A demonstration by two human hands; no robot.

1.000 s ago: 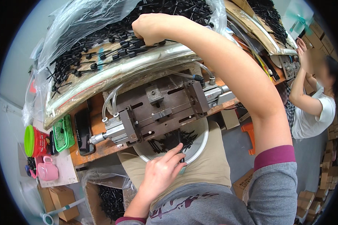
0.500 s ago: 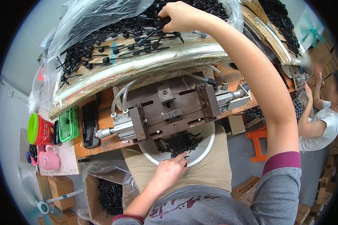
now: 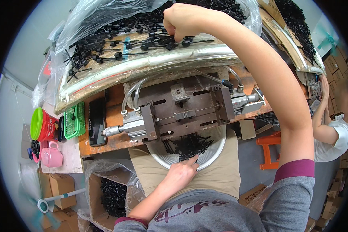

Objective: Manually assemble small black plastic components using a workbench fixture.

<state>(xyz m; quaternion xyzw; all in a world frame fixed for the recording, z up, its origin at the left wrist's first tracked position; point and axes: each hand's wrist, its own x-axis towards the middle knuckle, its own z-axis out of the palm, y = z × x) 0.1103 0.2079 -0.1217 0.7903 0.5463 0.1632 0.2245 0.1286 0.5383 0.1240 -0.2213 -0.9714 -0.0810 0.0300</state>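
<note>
My right hand (image 3: 183, 21) reaches over the far heap of black plastic parts (image 3: 152, 40), thin stems with thick round heads. Its fingers are bent down and closed at the near side of the heap; what lies between them is mostly hidden. My left hand (image 3: 183, 173) rests at the near rim of a white mesh basket (image 3: 218, 152) on my lap. Its fingers are drawn together, fingertips against the black parts (image 3: 189, 145) inside; whatever they hold cannot be made out. Between the hands stands a dark metal fixture (image 3: 164, 100) with a cylinder at each end.
Clear air hoses (image 3: 137, 92) rise from the fixture. On the left are a black phone-like slab (image 3: 97, 123), a green basket (image 3: 79, 125), a red tub (image 3: 46, 125) and a pink mug (image 3: 52, 155). A lined carton (image 3: 94, 193) of black parts stands below. Another person (image 3: 332, 135) works at right.
My right hand has lowered slightly toward the near part of the heap. My left hand has shifted a little to the right along the basket rim. The whole view has shifted slightly.
</note>
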